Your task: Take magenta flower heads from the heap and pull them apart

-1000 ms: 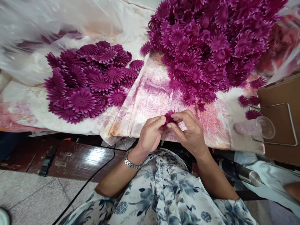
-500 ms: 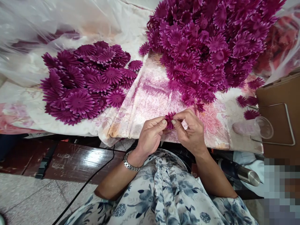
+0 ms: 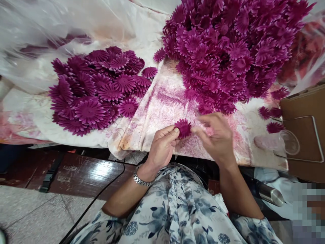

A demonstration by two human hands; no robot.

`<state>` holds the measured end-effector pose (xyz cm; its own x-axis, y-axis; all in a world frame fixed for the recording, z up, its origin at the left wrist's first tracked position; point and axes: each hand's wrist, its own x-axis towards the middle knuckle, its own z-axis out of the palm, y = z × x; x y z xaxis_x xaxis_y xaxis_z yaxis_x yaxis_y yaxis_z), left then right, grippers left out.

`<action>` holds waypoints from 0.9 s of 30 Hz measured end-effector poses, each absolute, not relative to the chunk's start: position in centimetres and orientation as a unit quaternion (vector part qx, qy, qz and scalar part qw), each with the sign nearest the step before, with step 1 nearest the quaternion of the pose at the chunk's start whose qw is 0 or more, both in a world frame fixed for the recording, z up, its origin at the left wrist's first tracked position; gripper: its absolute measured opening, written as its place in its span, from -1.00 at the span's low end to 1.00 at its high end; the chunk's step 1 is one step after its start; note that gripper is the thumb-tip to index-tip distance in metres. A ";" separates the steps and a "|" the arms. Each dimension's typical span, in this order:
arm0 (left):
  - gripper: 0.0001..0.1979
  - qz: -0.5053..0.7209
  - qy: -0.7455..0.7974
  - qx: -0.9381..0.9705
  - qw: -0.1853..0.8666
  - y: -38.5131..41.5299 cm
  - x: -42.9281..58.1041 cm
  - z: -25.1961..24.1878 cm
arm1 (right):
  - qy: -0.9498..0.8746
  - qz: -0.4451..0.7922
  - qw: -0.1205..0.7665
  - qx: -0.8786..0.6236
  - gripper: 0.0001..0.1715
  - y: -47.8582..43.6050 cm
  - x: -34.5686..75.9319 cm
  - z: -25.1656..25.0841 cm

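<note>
Between the thumb and fingers of my left hand [image 3: 164, 144] is a purple artificial flower head [image 3: 183, 128], pinched at its left edge above the front of the table. My right hand [image 3: 215, 137] is just right of that flower, blurred by motion, with thumb and fingers apart and nothing visible between them. A large heap of purple flower heads [image 3: 228, 51] rises beyond my right hand. To the left lies a lower pile of flat, many-petalled purple flower layers [image 3: 90, 112].
A floral cloth [image 3: 162, 108] dusted with purple covers the table. At right, a clear plastic cup [image 3: 290, 142] lies on its side by a cardboard box [image 3: 304, 125] and a bent metal wire [image 3: 313, 135]. Clear plastic sheeting [image 3: 106, 23] spreads at the back left.
My right hand has let go of the flower and moved off to the right, its fingers parting. My left hand keeps the flower, which now shows flatter and more fully.
</note>
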<state>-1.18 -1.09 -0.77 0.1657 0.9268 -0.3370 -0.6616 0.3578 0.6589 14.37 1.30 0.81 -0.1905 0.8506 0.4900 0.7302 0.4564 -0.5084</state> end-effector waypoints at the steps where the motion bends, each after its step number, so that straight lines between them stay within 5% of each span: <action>1: -0.87 0.528 0.360 0.190 0.746 -1.1 -1.1 -0.8 | -0.780 0.108 0.367 -0.494 -0.93 0.9 13.6 0.7; 18: -0.94 0.565 0.463 0.354 0.584 -1.9 -1.0 -3.3 | -0.786 0.065 0.379 -0.485 -0.88 -0.5 11.6 -0.6; 27: -0.93 0.533 0.431 0.389 0.615 -1.7 -1.0 -2.5 | -0.751 0.124 0.414 -0.498 -0.90 -0.8 11.4 -0.2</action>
<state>-0.98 -1.74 -2.47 0.0597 0.9915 -0.1154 -0.3208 0.1286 0.9384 11.43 -0.82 -0.25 -0.1600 0.8517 0.4990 0.6464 0.4725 -0.5991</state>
